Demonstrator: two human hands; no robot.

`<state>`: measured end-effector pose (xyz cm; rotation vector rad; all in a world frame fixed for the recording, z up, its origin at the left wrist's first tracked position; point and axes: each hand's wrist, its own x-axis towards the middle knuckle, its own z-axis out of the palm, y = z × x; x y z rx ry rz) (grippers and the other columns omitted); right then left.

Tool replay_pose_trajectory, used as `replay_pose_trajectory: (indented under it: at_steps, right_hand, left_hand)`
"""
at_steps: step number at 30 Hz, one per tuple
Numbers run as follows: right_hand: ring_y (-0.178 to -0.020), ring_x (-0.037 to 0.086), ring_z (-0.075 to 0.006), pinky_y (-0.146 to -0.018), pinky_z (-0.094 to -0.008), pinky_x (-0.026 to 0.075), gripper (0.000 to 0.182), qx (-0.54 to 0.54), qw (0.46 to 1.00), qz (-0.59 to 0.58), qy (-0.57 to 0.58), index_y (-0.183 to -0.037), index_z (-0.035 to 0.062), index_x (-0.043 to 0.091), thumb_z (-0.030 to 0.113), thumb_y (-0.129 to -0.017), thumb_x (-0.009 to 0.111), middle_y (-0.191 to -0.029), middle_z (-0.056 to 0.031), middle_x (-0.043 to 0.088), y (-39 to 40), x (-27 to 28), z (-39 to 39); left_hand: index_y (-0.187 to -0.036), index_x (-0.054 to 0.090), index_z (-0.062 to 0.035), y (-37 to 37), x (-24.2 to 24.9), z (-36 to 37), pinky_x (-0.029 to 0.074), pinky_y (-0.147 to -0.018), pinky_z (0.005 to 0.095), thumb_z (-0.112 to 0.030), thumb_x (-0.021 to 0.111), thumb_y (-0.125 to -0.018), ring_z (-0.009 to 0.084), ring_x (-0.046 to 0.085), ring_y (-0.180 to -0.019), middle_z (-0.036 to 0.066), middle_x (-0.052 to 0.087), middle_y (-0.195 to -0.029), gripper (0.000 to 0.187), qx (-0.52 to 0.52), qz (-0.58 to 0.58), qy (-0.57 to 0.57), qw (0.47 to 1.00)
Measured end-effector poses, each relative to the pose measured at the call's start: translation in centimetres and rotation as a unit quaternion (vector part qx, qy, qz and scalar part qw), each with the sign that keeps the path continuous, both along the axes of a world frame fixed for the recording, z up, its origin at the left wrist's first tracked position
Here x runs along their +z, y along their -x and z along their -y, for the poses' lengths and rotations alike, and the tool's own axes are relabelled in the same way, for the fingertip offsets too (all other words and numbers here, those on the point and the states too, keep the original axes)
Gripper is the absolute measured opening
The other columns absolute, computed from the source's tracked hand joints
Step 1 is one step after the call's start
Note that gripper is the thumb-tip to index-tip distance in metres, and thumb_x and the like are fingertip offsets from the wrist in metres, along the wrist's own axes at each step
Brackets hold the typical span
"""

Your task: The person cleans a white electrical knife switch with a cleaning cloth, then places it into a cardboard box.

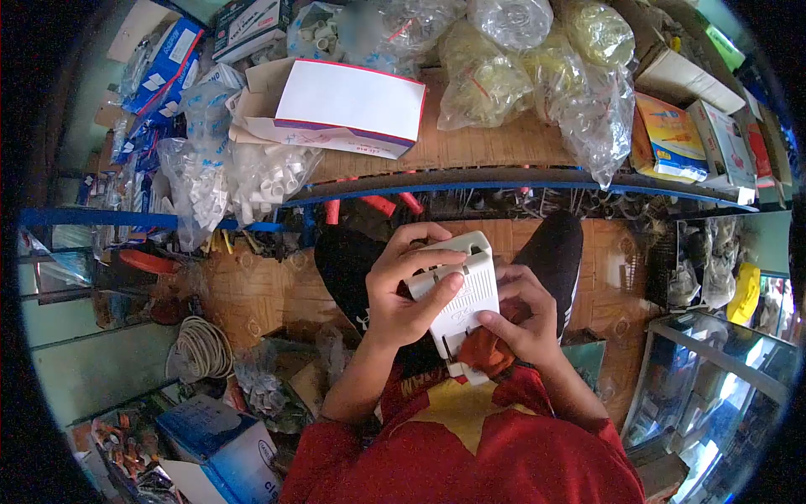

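Observation:
A white plastic device with rows of slots is held over my lap, tilted slightly. My left hand grips its upper left side, thumb across the front and fingers over the top edge. At its lower right, my right hand presses its thumb on the casing and holds an orange-brown cloth against the device. The fingers of my right hand are partly hidden behind the cloth and casing.
Ahead is a wooden shelf with a blue edge, bearing an open white-topped box and plastic bags. A cable coil and blue-white box lie left; a glass case stands right.

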<state>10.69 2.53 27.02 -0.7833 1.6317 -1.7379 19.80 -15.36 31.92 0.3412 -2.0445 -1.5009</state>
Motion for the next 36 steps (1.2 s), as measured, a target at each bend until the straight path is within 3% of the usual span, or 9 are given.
replay_pose_trajectory:
  at_steps: [6,10,14,17,21,24,25,28,36]
  right_hand:
    - [-0.11,0.056,-0.0258,-0.097,-0.0362,0.041,0.072,0.061,0.996,0.039,-0.049,-0.125,-0.0062,0.047,0.029,-0.072,0.081,-0.113,-0.0179,0.06,1.4,0.6,0.9]
    - [-0.107,0.06,-0.0286,-0.095,-0.0366,0.044,0.075,0.25,0.963,0.016,-0.104,-0.125,-0.0099,0.048,0.038,-0.075,0.077,-0.113,-0.0246,0.062,3.8,0.5,0.7]
    - [-0.108,0.061,-0.0294,-0.094,-0.0362,0.045,0.077,0.302,0.947,-0.021,-0.105,-0.13,-0.0055,0.046,0.04,-0.076,0.077,-0.116,-0.0223,0.062,5.4,0.7,0.0]
    - [-0.108,0.06,-0.027,-0.094,-0.0359,0.045,0.078,0.313,0.942,0.078,-0.09,-0.133,-0.0037,0.045,0.036,-0.075,0.078,-0.119,-0.0205,0.061,7.1,1.4,-1.4]
    - [-0.111,0.059,-0.0259,-0.094,-0.0366,0.046,0.069,0.233,0.962,0.131,-0.047,-0.133,-0.005,0.044,0.032,-0.082,0.072,-0.119,-0.0215,0.061,8.6,1.3,-2.5]
    - [-0.101,0.064,-0.0295,-0.089,-0.0379,0.049,0.074,0.251,0.962,-0.084,-0.058,-0.126,-0.0086,0.048,0.044,-0.079,0.071,-0.105,-0.0244,0.065,6.2,0.7,-0.1]
    - [-0.09,0.067,-0.0299,-0.083,-0.0403,0.051,0.066,0.309,0.94,-0.07,-0.125,-0.114,-0.0089,0.054,0.044,-0.078,0.071,-0.094,-0.0217,0.068,5.7,3.0,1.0]
    - [-0.081,0.067,-0.0276,-0.076,-0.0389,0.052,0.05,0.256,0.96,-0.009,-0.116,-0.102,-0.0062,0.057,0.037,-0.081,0.07,-0.083,-0.0178,0.068,4.3,1.8,1.5]
    - [-0.086,0.064,-0.0173,-0.078,-0.0329,0.05,0.035,0.213,0.969,0.113,-0.057,-0.105,-0.0049,0.06,0.02,-0.082,0.07,-0.09,-0.0133,0.068,3.0,0.5,1.4]
  left_hand:
    - [-0.097,0.068,-0.0013,-0.1,0.1,0.2,0.047,-0.083,0.0303,-0.009,0.074,-0.076,0.0193,0.059,-0.098,0.015,0.059,-0.11,0.023,0.014,-0.012,-0.079,0.997]
    - [-0.097,0.067,0.0014,0.2,-1.5,0.8,0.047,-0.083,0.03,-0.006,0.073,-0.076,0.0189,0.06,-0.096,0.015,0.061,-0.108,0.023,0.022,-0.004,-0.136,0.991]
    - [-0.094,0.067,0.0031,0.2,-3.0,1.3,0.048,-0.082,0.0303,-0.003,0.072,-0.075,0.0191,0.061,-0.095,0.015,0.063,-0.109,0.021,0.048,-0.019,-0.289,0.956]
    - [-0.099,0.065,0.0018,-0.3,-3.5,2.0,0.051,-0.079,0.031,-0.008,0.072,-0.077,0.0193,0.063,-0.091,0.016,0.064,-0.106,0.025,0.068,-0.018,-0.378,0.923]
    - [-0.106,0.063,0.0013,-0.5,-3.7,3.0,0.052,-0.079,0.0319,-0.013,0.071,-0.079,0.02,0.064,-0.089,0.017,0.065,-0.104,0.031,0.029,-0.022,-0.398,0.917]
    - [-0.104,0.064,0.0013,0.5,-4.0,2.2,0.051,-0.081,0.0325,-0.014,0.073,-0.078,0.0215,0.064,-0.092,0.018,0.064,-0.109,0.031,-0.011,-0.043,-0.377,0.925]
    - [-0.103,0.064,0.0011,0.6,-4.0,2.0,0.051,-0.081,0.0325,-0.013,0.073,-0.078,0.0215,0.063,-0.093,0.018,0.063,-0.11,0.03,-0.013,-0.037,-0.356,0.934]
    - [-0.099,0.065,0.0011,0.5,-4.0,1.6,0.051,-0.082,0.0327,-0.01,0.074,-0.077,0.0205,0.062,-0.095,0.018,0.062,-0.111,0.026,-0.005,-0.025,-0.339,0.94]
    - [-0.103,0.061,0.0015,0.7,-3.6,1.2,0.051,-0.082,0.0329,-0.009,0.075,-0.077,0.0197,0.061,-0.095,0.016,0.062,-0.11,0.031,-0.031,-0.016,-0.322,0.946]
